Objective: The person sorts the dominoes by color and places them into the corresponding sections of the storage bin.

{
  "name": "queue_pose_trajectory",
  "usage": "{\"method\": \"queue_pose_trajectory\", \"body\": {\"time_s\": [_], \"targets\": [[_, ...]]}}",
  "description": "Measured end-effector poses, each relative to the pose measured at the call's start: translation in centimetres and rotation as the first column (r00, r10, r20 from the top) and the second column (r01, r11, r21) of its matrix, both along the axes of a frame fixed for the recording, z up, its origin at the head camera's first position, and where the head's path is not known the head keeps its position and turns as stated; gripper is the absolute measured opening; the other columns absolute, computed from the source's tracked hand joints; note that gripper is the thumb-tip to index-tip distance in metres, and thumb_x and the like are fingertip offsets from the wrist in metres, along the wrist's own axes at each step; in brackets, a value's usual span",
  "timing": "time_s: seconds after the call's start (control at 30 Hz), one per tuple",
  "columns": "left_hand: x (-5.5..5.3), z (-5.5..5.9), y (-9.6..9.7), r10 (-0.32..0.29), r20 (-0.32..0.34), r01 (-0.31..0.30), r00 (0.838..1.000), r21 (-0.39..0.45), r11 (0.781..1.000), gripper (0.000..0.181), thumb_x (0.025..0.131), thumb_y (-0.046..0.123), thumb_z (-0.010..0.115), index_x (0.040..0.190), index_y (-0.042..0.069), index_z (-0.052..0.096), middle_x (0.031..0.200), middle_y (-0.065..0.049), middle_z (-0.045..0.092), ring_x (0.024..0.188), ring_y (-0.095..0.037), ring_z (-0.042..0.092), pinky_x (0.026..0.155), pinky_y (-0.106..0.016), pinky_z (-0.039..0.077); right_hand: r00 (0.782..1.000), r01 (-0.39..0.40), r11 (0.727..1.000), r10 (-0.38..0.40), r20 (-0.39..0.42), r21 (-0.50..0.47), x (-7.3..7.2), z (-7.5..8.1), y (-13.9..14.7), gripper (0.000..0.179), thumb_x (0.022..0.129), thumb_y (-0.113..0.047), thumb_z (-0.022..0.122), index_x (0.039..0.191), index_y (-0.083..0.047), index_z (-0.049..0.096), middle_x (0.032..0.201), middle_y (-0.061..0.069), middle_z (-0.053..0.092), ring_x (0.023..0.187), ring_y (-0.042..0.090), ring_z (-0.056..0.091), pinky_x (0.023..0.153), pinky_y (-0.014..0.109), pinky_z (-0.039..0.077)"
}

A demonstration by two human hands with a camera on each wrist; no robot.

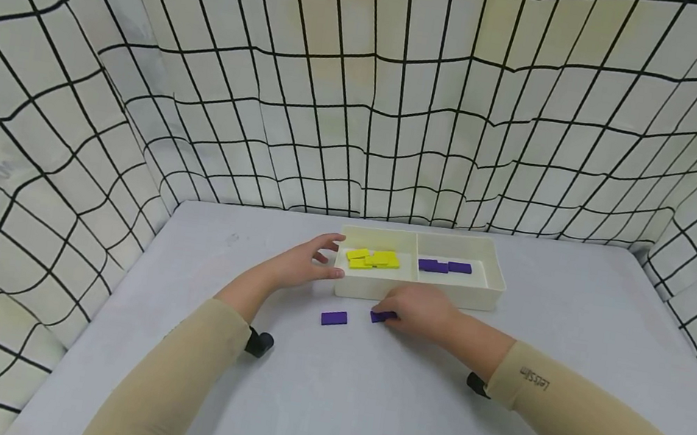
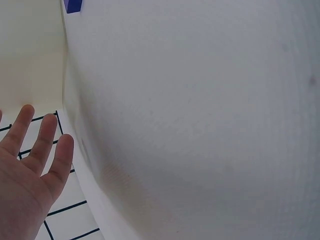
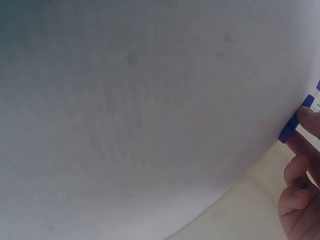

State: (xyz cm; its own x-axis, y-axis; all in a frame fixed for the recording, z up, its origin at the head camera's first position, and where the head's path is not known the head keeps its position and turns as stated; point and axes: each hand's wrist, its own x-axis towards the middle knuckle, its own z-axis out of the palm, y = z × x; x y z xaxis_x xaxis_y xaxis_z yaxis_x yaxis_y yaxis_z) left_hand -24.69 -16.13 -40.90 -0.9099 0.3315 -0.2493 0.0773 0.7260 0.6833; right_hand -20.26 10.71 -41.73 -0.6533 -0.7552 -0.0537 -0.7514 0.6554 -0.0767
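A cream two-compartment box (image 1: pixel 355 290) stands on the table. Yellow rectangular tiles (image 1: pixel 374 260) lie in its left compartment, and several purple tiles (image 1: pixel 445 267) are in the right one. At the left end of the box is my left hand (image 1: pixel 300 264), thumb and fingers spread, fingertips right at the wall; the left wrist view shows its fingers (image 2: pixel 45 132) extended. My right hand (image 1: pixel 421 309) pinches a purple tile (image 1: pixel 380 316) between thumb and finger in front of the box. Another purple tile (image 1: pixel 334 318) lies on the table to its left.
The white-covered table (image 1: pixel 361 412) carries the box near its back edge. Pale walls with black netting (image 1: pixel 398 105) enclose the table at the back and on both sides. Dark wrist cameras (image 1: pixel 260 343) sit beneath both beige sleeves (image 1: pixel 180 365).
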Motion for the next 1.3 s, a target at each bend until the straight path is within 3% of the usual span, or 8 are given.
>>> {"method": "queue_pose_trajectory", "body": {"time_s": [0.37,0.63,1.07,1.3], "targets": [[0.0,0.1,0.1,0.000,0.001,0.000,1.000,-0.008,1.000,0.081,0.089,0.047,0.071,0.154,0.036,0.025,0.153,-0.003,0.040,0.135,-0.026,0.043,0.107,-0.055,0.039,1.000,-0.004,1.000,0.004,-0.012,0.000,0.0,-0.2,0.1,0.030,0.087,-0.020,0.078,0.116,-0.027,0.076,0.102,-0.009,0.073,0.093,0.010,0.065,0.083,0.026,0.053],[0.1,0.2,0.1,-0.002,0.002,0.002,1.000,-0.006,1.000,0.080,0.090,0.046,0.071,0.155,0.035,0.025,0.153,-0.003,0.040,0.135,-0.027,0.043,0.107,-0.055,0.039,0.998,0.042,0.999,-0.043,0.045,0.012,0.0,0.5,0.4,0.030,0.088,-0.024,0.077,0.118,-0.029,0.075,0.106,-0.011,0.072,0.096,0.007,0.064,0.085,0.025,0.053],[0.0,0.1,0.0,-0.010,0.004,0.010,1.000,-0.001,1.000,0.080,0.089,0.047,0.071,0.154,0.036,0.025,0.152,-0.002,0.040,0.135,-0.026,0.043,0.107,-0.054,0.039,0.986,0.102,0.995,-0.099,0.132,-0.012,0.3,4.2,1.6,0.030,0.088,-0.023,0.078,0.117,-0.028,0.075,0.106,-0.014,0.073,0.106,0.009,0.065,0.089,0.030,0.053],[0.0,0.2,0.0,-0.014,-0.002,0.014,1.000,-0.002,1.000,0.079,0.090,0.046,0.071,0.154,0.036,0.026,0.152,-0.002,0.040,0.135,-0.026,0.043,0.107,-0.054,0.039,0.986,0.120,0.993,-0.118,0.120,-0.007,-0.5,6.2,3.6,0.030,0.088,-0.022,0.077,0.118,-0.028,0.075,0.109,-0.013,0.072,0.105,0.014,0.065,0.089,0.034,0.053]]}}
